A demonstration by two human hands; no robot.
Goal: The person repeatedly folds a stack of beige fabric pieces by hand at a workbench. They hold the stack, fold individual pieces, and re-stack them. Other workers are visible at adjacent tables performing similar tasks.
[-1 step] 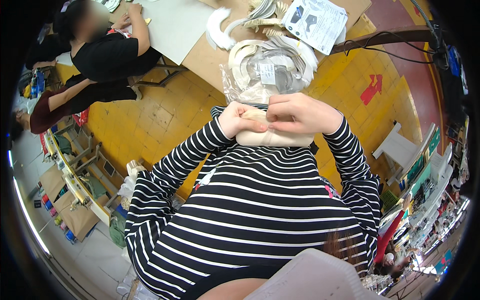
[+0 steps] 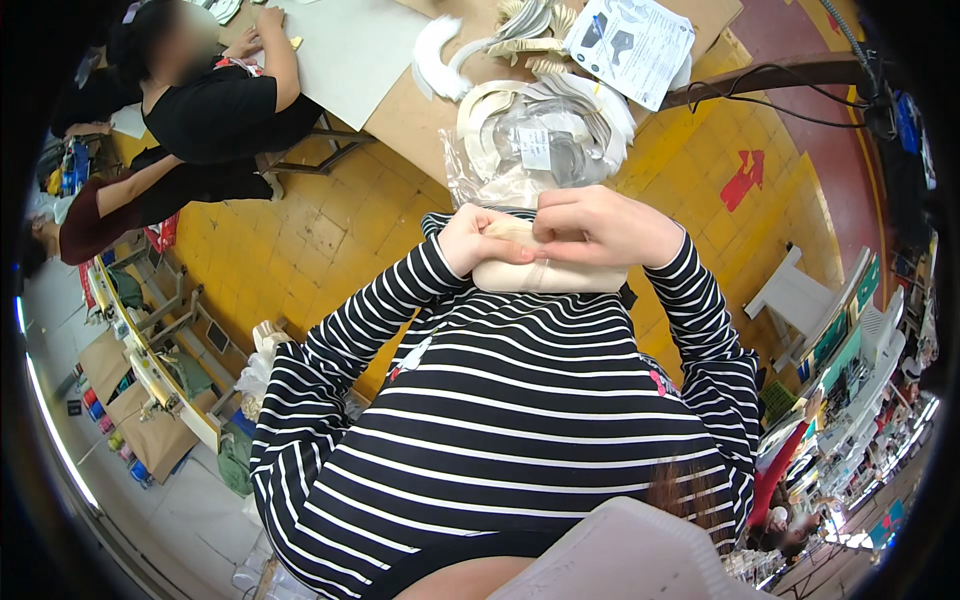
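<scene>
Beige padded piece sits against the striped chest, pinched between both hands; left hand fingers curl round its left end; right hand fingers press its top; clear plastic bag lies on the tabletop just beyond.

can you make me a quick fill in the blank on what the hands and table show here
1. Both hands, left hand and right hand, grip a soft ____-coloured piece.
2. The person's sleeves are black with ____ stripes.
3. A clear ____ bag lies on the table beyond the hands.
4. The arrow on the yellow floor is ____.

Missing words: beige; white; plastic; red
</scene>
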